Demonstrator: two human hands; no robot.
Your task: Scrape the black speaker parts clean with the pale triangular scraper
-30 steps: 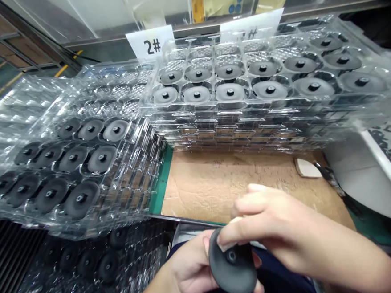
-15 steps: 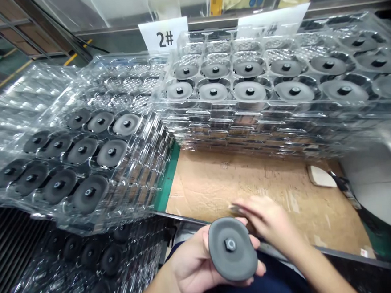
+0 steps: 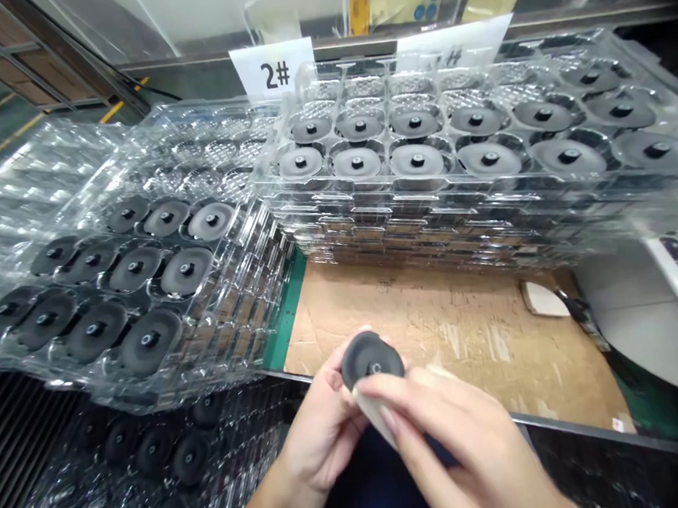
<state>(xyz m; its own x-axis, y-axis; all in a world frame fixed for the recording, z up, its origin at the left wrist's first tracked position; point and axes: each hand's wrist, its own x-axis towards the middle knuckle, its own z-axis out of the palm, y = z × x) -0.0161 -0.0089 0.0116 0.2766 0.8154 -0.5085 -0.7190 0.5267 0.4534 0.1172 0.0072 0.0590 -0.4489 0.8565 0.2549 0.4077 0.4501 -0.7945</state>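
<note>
My left hand (image 3: 322,433) grips a dark grey oval disc (image 3: 369,358) with a small hub in its middle, holding it upright over the near edge of the bench. My right hand (image 3: 444,425) lies over the disc's lower part, fingers pressed together on a small pale strip (image 3: 373,414) against the disc. Only the upper half of the disc shows.
A stack of clear blister trays (image 3: 474,190) with several grey discs stands at the back. A second tray stack (image 3: 114,277) sits at the left, more trays (image 3: 156,468) below it. A brown cardboard sheet (image 3: 437,332) covers the bench. A "2#" label (image 3: 272,71) stands behind.
My left hand has raised and tilted the disc upward. My right hand came back from the cardboard onto the disc's lower part with a pale strip.
</note>
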